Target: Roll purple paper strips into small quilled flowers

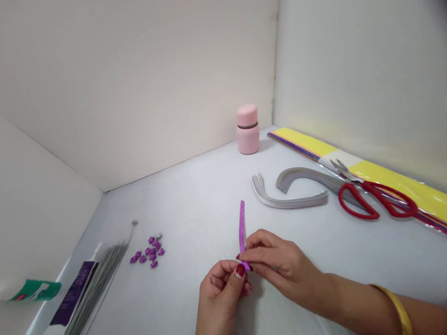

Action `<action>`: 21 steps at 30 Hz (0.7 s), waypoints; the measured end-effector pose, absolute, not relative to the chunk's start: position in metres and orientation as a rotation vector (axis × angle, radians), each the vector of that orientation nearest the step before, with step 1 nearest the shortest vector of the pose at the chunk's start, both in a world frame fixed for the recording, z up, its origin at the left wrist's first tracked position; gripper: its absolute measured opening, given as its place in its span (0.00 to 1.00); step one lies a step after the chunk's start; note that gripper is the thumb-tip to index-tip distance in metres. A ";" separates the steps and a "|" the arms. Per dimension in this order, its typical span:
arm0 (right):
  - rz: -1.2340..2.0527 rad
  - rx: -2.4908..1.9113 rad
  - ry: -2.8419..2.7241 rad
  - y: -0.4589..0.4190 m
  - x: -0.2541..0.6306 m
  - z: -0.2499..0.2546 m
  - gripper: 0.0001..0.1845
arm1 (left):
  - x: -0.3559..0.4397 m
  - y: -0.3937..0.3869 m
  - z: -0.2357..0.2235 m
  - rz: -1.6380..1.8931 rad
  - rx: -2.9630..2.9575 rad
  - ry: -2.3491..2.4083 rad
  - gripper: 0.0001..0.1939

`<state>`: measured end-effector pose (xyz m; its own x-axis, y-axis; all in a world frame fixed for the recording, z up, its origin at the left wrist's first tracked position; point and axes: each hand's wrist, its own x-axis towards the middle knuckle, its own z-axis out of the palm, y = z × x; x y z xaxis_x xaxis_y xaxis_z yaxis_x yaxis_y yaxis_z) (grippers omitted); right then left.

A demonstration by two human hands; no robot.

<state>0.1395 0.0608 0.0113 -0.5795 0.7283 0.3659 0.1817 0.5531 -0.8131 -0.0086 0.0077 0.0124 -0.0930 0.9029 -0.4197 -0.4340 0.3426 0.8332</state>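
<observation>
Purple glitter strip (242,228) stands upright, its base pinched between my left hand (220,299) and right hand (280,262) above the white tabletop (178,193); a light, even pinch suits it.

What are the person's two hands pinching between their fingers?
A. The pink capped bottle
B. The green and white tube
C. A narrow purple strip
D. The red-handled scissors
C. The left hand and the right hand pinch the lower end of the narrow purple strip, which stands up above their fingertips.
</observation>
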 end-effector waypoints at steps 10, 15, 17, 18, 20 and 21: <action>1.180 -0.718 -1.972 0.058 0.136 0.015 0.12 | -0.005 0.003 0.009 1.314 0.688 1.327 0.10; 1.414 -0.759 -1.811 0.057 0.134 0.018 0.09 | -0.004 0.003 0.015 1.363 0.694 1.341 0.09; 1.514 -0.748 -1.735 0.058 0.133 0.018 0.09 | -0.003 0.004 0.015 1.385 0.694 1.348 0.09; 1.552 -0.741 -1.700 0.058 0.133 0.018 0.09 | -0.003 0.004 0.015 1.382 0.696 1.354 0.09; 1.600 -0.745 -1.652 0.058 0.132 0.017 0.10 | -0.002 0.004 0.015 1.359 0.705 1.369 0.09; 1.610 -0.758 -1.639 0.058 0.132 0.016 0.10 | -0.002 0.003 0.015 1.354 0.708 1.381 0.09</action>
